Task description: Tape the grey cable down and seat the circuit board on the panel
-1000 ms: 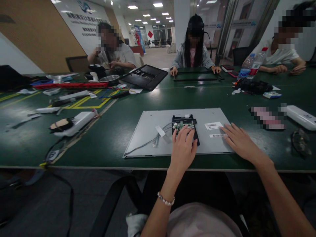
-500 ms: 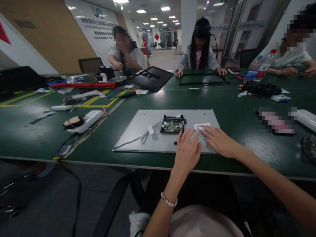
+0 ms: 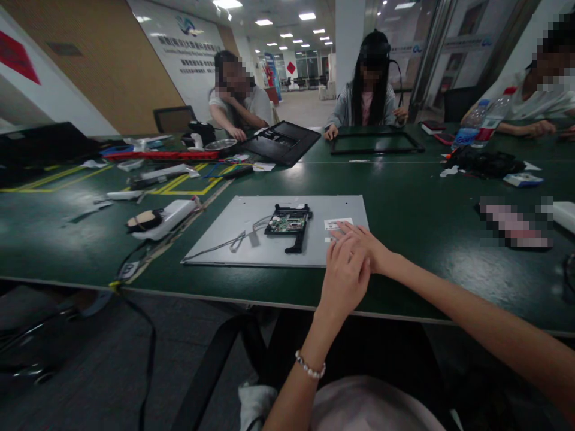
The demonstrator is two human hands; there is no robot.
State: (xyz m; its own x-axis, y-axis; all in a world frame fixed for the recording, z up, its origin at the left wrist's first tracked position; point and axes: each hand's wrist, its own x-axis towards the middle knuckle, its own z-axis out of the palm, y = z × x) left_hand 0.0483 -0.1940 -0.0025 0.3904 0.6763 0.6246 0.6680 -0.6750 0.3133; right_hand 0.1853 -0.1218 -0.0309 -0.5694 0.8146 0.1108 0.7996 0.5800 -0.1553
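A flat silver-grey panel, which looks like the back of a display screen, lies on the table in front of me. On it sit a green circuit board in a black bracket and a grey cable running to the left corner. My right hand rests flat over the panel's right edge, fingers stretched toward a white label. My left hand is at the panel's front right corner, overlapping my right hand in view, its fingers loosely bent with no object visible in them.
Across the green table, a person handles a black frame. A black plastic cover lies left of it. A white device with a black cord is at left. Bottles and a phone are at right.
The panel with its board has slid left across the table. My right hand has moved left, closer to my left hand. The person opposite has lifted one hand off the black frame.
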